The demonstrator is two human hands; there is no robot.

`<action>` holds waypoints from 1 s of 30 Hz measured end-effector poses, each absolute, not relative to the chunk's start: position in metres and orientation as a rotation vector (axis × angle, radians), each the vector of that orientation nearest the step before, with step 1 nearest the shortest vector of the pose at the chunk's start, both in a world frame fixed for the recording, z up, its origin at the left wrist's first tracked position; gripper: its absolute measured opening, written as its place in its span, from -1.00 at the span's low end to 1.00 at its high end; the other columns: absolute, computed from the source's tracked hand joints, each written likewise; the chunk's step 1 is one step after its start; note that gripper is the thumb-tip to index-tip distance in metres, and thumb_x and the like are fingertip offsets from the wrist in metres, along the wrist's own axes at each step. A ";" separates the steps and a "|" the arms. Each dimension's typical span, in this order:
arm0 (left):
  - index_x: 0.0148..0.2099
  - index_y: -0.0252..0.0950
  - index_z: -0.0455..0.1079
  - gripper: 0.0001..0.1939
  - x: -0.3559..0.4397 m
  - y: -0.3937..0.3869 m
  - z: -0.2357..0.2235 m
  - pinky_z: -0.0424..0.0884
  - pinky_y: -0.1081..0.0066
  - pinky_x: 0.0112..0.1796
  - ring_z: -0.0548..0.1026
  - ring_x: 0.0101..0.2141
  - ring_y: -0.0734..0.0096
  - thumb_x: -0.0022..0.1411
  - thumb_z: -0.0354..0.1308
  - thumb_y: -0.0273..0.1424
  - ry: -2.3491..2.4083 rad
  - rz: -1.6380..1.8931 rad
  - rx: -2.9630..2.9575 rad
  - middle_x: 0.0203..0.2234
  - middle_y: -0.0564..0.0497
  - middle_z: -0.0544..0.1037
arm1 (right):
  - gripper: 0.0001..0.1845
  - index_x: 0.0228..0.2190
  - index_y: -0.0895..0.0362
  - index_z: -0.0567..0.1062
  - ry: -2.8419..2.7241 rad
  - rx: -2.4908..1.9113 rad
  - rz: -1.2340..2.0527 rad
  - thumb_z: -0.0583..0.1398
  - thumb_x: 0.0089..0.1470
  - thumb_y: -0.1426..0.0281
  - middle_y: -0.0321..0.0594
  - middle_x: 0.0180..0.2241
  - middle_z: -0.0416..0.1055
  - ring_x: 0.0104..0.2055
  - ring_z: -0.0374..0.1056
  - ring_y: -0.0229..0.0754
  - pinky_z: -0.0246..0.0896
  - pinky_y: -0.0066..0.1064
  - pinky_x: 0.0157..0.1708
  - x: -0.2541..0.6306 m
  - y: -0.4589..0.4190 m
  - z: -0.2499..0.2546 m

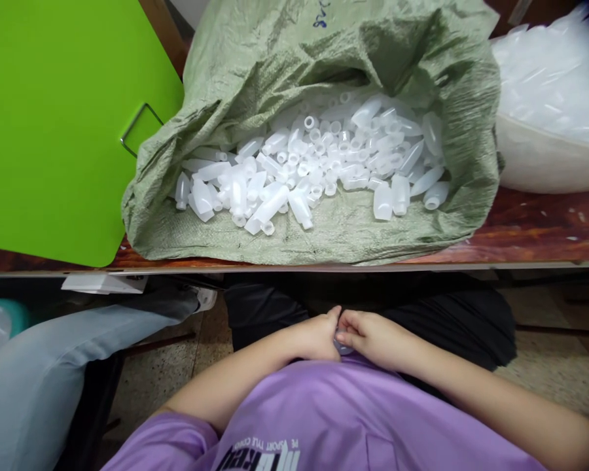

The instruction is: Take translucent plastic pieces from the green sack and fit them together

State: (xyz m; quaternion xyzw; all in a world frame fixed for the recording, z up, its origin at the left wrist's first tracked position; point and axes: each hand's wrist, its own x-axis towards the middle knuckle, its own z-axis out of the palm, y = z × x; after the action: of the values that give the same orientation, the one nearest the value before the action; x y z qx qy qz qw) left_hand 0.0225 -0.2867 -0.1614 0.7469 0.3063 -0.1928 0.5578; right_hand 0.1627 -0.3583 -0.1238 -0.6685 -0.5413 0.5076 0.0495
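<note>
My left hand (318, 335) and my right hand (373, 337) meet in my lap, below the table edge, against my purple shirt. Their fingers are curled together round a small pale object (342, 347) that is mostly hidden; I cannot name it. On the table above lies an open green woven sack (324, 235) on its side. Several small translucent white plastic bottles (319, 163) spill from its mouth. Neither hand touches the sack or the bottles.
A bright green board (53, 131) with a wire handle lies at the left on the reddish wooden table (535, 229). A white tub (544, 157) heaped with clear plastic pieces stands at the right. Another person's grey-trousered leg (53, 366) is at the lower left.
</note>
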 end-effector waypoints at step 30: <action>-0.38 -0.33 0.30 -0.62 0.007 -0.258 -0.145 0.24 0.57 -0.53 0.33 -0.52 0.55 -0.37 0.27 -0.59 0.665 -0.106 1.156 -0.54 0.09 0.41 | -0.69 -0.16 0.26 0.36 -2.173 -2.123 0.146 0.07 0.00 0.50 -0.01 -0.22 0.35 -0.25 0.33 -0.06 0.21 -0.32 -0.33 0.180 -0.181 -0.049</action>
State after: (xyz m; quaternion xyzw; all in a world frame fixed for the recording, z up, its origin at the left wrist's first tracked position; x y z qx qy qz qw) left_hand 0.0073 -0.2583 -0.1449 0.5359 0.3084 -0.0493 0.7844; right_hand 0.1799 -0.1808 -0.0493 -0.6971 -0.7136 0.0478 0.0501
